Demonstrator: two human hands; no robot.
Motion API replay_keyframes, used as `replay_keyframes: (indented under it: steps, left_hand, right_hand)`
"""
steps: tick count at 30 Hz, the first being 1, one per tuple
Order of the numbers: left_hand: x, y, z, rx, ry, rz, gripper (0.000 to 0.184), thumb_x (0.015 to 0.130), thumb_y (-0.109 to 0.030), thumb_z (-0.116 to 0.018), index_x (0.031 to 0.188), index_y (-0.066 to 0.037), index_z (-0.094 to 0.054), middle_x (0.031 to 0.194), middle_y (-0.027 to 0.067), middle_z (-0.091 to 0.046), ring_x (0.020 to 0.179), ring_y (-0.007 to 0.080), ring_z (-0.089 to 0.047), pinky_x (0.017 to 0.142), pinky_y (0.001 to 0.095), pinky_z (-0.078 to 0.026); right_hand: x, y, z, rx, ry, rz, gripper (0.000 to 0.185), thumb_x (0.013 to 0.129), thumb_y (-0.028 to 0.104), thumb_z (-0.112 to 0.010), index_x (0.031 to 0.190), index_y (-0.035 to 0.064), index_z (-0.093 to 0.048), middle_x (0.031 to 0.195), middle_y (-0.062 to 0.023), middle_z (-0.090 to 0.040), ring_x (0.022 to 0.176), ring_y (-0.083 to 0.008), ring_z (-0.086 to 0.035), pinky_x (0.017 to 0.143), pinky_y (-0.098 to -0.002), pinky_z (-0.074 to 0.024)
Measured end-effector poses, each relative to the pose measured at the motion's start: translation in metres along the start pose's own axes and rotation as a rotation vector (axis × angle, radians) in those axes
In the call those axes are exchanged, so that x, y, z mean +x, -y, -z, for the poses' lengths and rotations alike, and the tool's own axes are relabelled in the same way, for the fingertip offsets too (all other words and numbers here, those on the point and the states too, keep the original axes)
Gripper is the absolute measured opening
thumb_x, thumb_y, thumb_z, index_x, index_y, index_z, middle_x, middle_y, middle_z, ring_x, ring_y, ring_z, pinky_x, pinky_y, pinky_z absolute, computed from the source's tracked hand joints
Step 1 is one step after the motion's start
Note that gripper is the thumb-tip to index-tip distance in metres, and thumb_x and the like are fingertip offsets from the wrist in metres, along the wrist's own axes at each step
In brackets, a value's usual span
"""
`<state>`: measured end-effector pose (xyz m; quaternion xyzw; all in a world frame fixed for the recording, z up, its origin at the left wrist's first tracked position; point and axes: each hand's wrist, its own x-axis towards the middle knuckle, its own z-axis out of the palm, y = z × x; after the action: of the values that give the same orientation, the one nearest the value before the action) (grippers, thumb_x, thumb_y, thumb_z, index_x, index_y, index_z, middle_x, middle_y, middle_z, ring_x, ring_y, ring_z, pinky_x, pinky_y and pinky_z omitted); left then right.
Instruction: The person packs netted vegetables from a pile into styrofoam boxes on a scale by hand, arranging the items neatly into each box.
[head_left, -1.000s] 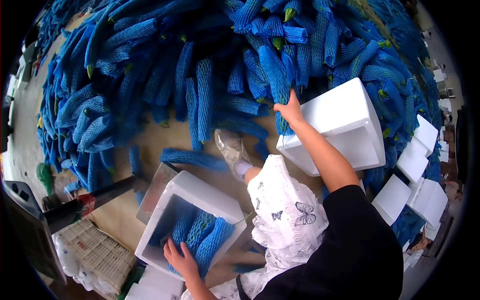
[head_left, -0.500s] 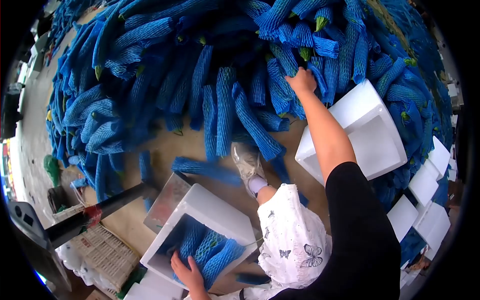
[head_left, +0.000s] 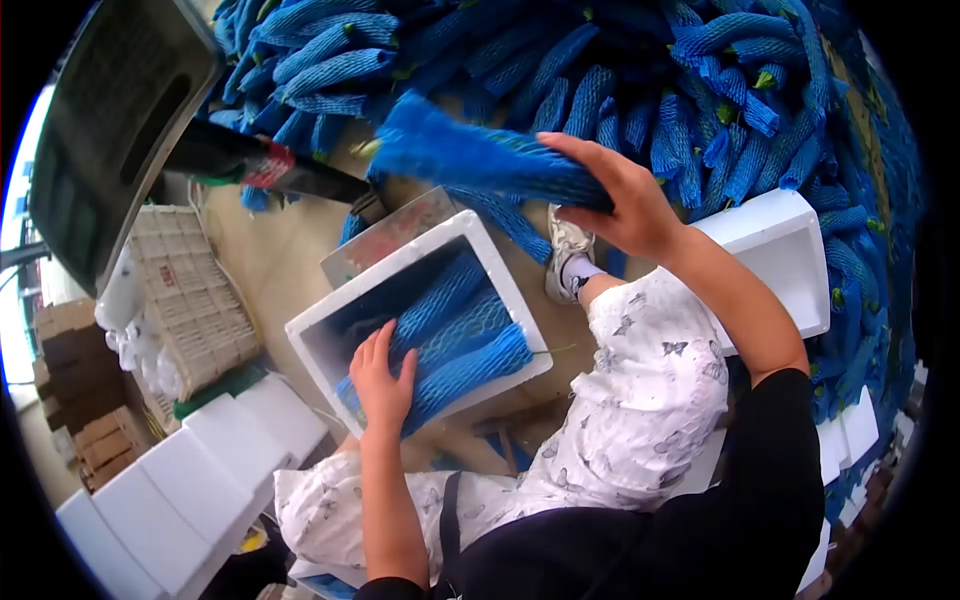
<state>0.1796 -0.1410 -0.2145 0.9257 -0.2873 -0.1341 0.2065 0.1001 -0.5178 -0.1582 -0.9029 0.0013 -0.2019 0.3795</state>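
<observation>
My right hand (head_left: 630, 205) is closed round one end of a long vegetable in a blue foam net sleeve (head_left: 470, 155), held in the air. Its far end, with a pale greenish tip, points left and is smeared by motion. Below it, a white foam box (head_left: 515, 355) stands tilted on a scale platform (head_left: 392, 237). Several more sleeved vegetables (head_left: 465, 330) lie side by side in the box. My left hand (head_left: 382, 385) rests on them at the near left, fingers stretched out and gripping nothing.
A large heap of blue-sleeved vegetables (head_left: 550, 70) spreads across the far side. Another white foam box (head_left: 775, 255) stands at the right. To the left are a dark scale display on a post (head_left: 130, 130), a wicker basket (head_left: 185, 285) and white foam lids (head_left: 190, 480).
My right hand has left the heap with a sleeved vegetable and swung back towards the box. My left hand stays at the box. The view has turned left.
</observation>
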Motion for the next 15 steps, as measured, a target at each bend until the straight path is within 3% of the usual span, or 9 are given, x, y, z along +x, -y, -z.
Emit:
replay_keyframes:
  steps: [1, 2, 4, 6, 7, 9, 11, 13, 15]
  left_hand:
    - [0.001, 0.002, 0.0, -0.023, -0.001, -0.002, 0.049, 0.079, -0.019, -0.07, 0.125, -0.013, -0.056, 0.122, 0.0115, -0.058, 0.116, 0.0316, -0.051, 0.1, 0.0414, -0.037]
    - [0.001, 0.005, 0.0, -0.013, -0.03, -0.02, 0.048, 0.079, -0.02, -0.071, 0.124, -0.013, -0.057, 0.121, 0.0107, -0.059, 0.115, 0.0309, -0.051, 0.1, 0.0415, -0.036]
    - [0.001, 0.005, 0.002, -0.006, -0.057, -0.046, 0.048, 0.079, -0.023, -0.071, 0.123, -0.013, -0.057, 0.12, 0.0107, -0.059, 0.114, 0.0311, -0.052, 0.099, 0.0427, -0.037]
    - [-0.001, 0.015, -0.006, -0.009, -0.042, -0.028, 0.049, 0.079, -0.024, -0.071, 0.124, -0.011, -0.056, 0.119, 0.0116, -0.059, 0.113, 0.0321, -0.053, 0.097, 0.0439, -0.038]
    - [0.0, 0.023, -0.016, 0.053, -0.041, -0.039, 0.052, 0.08, -0.025, -0.07, 0.127, -0.008, -0.054, 0.119, 0.0123, -0.059, 0.112, 0.0335, -0.053, 0.095, 0.0449, -0.039]
    - [0.0, 0.027, -0.022, 0.133, -0.006, -0.029, 0.056, 0.083, -0.029, -0.067, 0.132, -0.007, -0.051, 0.121, 0.0135, -0.058, 0.112, 0.0354, -0.051, 0.093, 0.046, -0.04]
    - [0.002, 0.014, -0.016, 0.131, 0.07, 0.043, 0.052, 0.087, -0.03, -0.062, 0.131, -0.005, -0.05, 0.122, 0.0146, -0.056, 0.113, 0.0356, -0.05, 0.094, 0.0466, -0.039]
    - [0.003, 0.018, -0.016, 0.147, 0.086, 0.043, 0.051, 0.088, -0.03, -0.06, 0.131, -0.004, -0.05, 0.122, 0.0153, -0.055, 0.113, 0.0358, -0.049, 0.095, 0.0466, -0.038]
    - [0.002, 0.021, -0.016, 0.171, 0.076, 0.039, 0.05, 0.088, -0.028, -0.06, 0.131, -0.004, -0.05, 0.122, 0.0172, -0.055, 0.112, 0.0376, -0.049, 0.097, 0.0467, -0.037]
  right_hand:
    - [0.023, 0.025, -0.017, -0.055, 0.076, 0.176, 0.069, 0.08, 0.023, -0.075, 0.141, 0.0225, -0.043, 0.105, -0.0117, -0.064, 0.088, -0.0314, -0.065, 0.078, -0.0368, -0.0536]
    - [0.036, 0.05, -0.039, -0.117, 0.212, 0.206, 0.071, 0.079, 0.024, -0.075, 0.142, 0.0248, -0.042, 0.099, -0.0105, -0.063, 0.084, -0.03, -0.063, 0.072, -0.0383, -0.0525]
    - [0.05, 0.083, -0.082, -0.166, 0.289, 0.348, 0.068, 0.08, 0.023, -0.073, 0.141, 0.0241, -0.044, 0.097, -0.0116, -0.062, 0.085, -0.0293, -0.063, 0.073, -0.039, -0.0522]
    - [0.046, 0.088, -0.11, -0.128, 0.382, 0.332, 0.061, 0.083, 0.025, -0.069, 0.139, 0.0239, -0.046, 0.096, -0.0114, -0.062, 0.089, -0.0283, -0.064, 0.075, -0.0394, -0.0519]
    - [0.038, 0.081, -0.116, -0.187, 0.322, 0.361, 0.061, 0.083, 0.028, -0.069, 0.139, 0.0242, -0.046, 0.097, -0.0117, -0.062, 0.09, -0.0283, -0.065, 0.077, -0.0395, -0.0521]
    - [0.023, 0.059, -0.093, -0.312, 0.29, 0.234, 0.06, 0.085, 0.032, -0.067, 0.14, 0.0241, -0.043, 0.097, -0.0119, -0.062, 0.091, -0.0291, -0.064, 0.077, -0.04, -0.0521]
    - [-0.005, 0.021, -0.058, -0.297, 0.136, -0.177, 0.061, 0.086, 0.034, -0.066, 0.141, 0.0239, -0.041, 0.095, -0.0099, -0.061, 0.089, -0.0306, -0.064, 0.074, -0.039, -0.0513]
    - [-0.052, -0.033, -0.034, -0.3, -0.077, -0.468, 0.063, 0.085, 0.037, -0.066, 0.141, 0.026, -0.04, 0.095, -0.0121, -0.059, 0.09, -0.0333, -0.062, 0.078, -0.0462, -0.0501]
    - [-0.09, -0.071, 0.0, -0.675, 0.073, -0.592, 0.062, 0.083, 0.04, -0.067, 0.138, 0.0213, -0.045, 0.107, -0.0152, -0.056, 0.101, -0.034, -0.058, 0.083, -0.0431, -0.0487]
